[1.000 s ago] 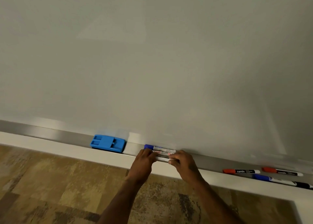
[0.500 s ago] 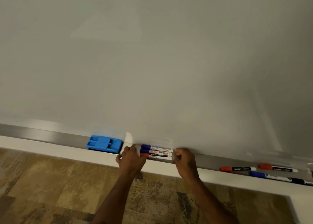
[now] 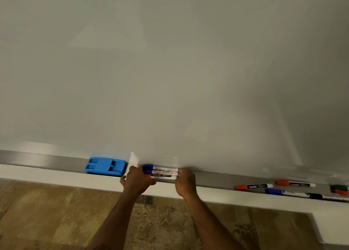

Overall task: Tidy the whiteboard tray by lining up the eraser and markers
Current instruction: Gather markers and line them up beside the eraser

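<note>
The left hand (image 3: pixel 137 180) cups the capped ends of a group of three markers (image 3: pixel 162 173); the right hand (image 3: pixel 186 181) presses against their opposite ends. Both hands are narrowly curled and squeeze the group endwise between them, without lifting it as far as can be seen. The three markers lie side by side, touching, lengthwise on the grey whiteboard tray (image 3: pixel 211 178), just below the whiteboard (image 3: pixel 170 70). Just beside the left hand, on the same tray, rests the blue eraser (image 3: pixel 105 166), apart from the markers.

Handling, as a judgement: the markers are light, stiff, smooth-barrelled cylinders, likely to roll or slide on the metal; end pressure squares their tips, while a hold across the barrels would suit carrying. The eraser is a light, rigid plastic block with moulded recesses on top that offer grip.

Well to the right lie loose markers: a red-capped marker (image 3: pixel 254 186), a second red-capped marker (image 3: pixel 295 183), a blue-capped marker (image 3: pixel 283 192), and green and red caps (image 3: pixel 340 189) at the frame edge. The bare tray between the right hand and these gives free sliding room; the tray's front lip (image 3: pixel 56 178) bounds movement toward the patterned floor (image 3: pixel 56 221) below.
</note>
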A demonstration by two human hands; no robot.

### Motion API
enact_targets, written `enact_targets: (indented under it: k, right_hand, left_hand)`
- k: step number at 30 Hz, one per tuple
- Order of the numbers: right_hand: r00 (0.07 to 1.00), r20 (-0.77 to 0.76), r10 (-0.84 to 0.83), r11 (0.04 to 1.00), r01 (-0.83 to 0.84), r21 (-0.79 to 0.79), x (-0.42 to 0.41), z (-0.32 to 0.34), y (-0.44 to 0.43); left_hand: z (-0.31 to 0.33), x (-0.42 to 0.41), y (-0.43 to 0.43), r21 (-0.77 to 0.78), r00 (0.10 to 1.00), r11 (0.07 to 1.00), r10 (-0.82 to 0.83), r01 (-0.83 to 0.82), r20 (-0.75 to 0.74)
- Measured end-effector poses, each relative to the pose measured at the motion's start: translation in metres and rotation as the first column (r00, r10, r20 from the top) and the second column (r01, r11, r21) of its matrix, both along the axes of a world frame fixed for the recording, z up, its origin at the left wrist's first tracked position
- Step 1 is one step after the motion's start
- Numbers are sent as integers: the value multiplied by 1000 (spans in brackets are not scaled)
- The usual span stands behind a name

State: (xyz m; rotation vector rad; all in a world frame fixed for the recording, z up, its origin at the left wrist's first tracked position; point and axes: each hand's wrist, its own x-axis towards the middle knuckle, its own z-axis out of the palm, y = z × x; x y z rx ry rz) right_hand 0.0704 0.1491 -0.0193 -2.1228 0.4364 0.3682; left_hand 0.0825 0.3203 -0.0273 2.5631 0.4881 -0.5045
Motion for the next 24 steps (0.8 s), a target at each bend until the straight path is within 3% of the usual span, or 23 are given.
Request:
enact_targets:
  k: [2, 5, 8, 9, 11, 15, 20, 24]
  right_hand:
    - [999, 2, 33, 999, -33, 5, -2, 5, 0]
    - [999, 4, 52, 998, -52, -31, -9, 16, -22]
    - [994, 94, 48, 996, -40, -85, -30, 27, -87]
    - [991, 130, 43, 990, -25, -137, -38, 30, -116]
    - [985, 170, 32, 956, 19, -292, -54, 33, -188]
    - [970, 139, 199, 834, -93, -543, -75, 35, -320]
    - [893, -181, 413, 611, -419, -672, -78, 14, -398]
    - [853, -43, 521, 558, -378, -738, -72, -4, -402]
  left_hand:
    - [7, -2, 0, 21, 1000, 1000, -10, 11, -26]
    - [19, -10, -8, 204, 999, 978, -45, 38, 30]
    - [29, -22, -55, 159, 910, 985, -121, 62, 397]
    - [30, -26, -79, 99, 848, 985, -170, 139, 502]
    - [33, -34, -139, 15, 762, 929, -312, 369, 568]
    - [15, -46, -249, -16, 698, 761, -585, 648, 413]
    - [-11, -49, -334, 56, 665, 697, -703, 715, 252]
    - [-24, -48, -352, 155, 674, 712, -699, 684, 237]
